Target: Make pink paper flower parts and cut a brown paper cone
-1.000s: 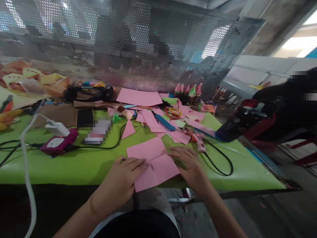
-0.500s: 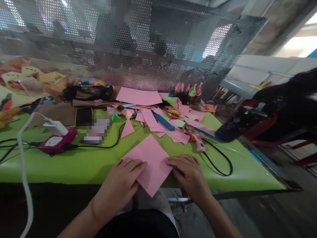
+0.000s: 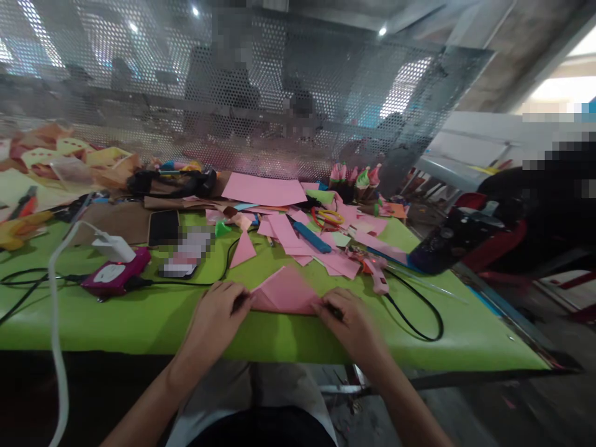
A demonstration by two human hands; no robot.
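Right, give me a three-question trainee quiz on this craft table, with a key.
1. True or false: both hands touch the folded pink paper.
2. What lies just right of the right hand? A) pink glue gun B) a stapler C) a cup
3. What colour is the table cover?

Key:
1. True; the left hand holds its left corner, the right hand its right corner.
2. A
3. Green

- Bare green surface [image 3: 139, 316] left of the left hand [image 3: 216, 320]: open strip along the near edge.
- Black cable [image 3: 419, 320] loops just right of the right hand [image 3: 351, 320].
- Paper scraps [image 3: 302, 239] and glue gun [image 3: 375, 273] crowd behind.
- Mesh panel [image 3: 233, 99] closes the far side.
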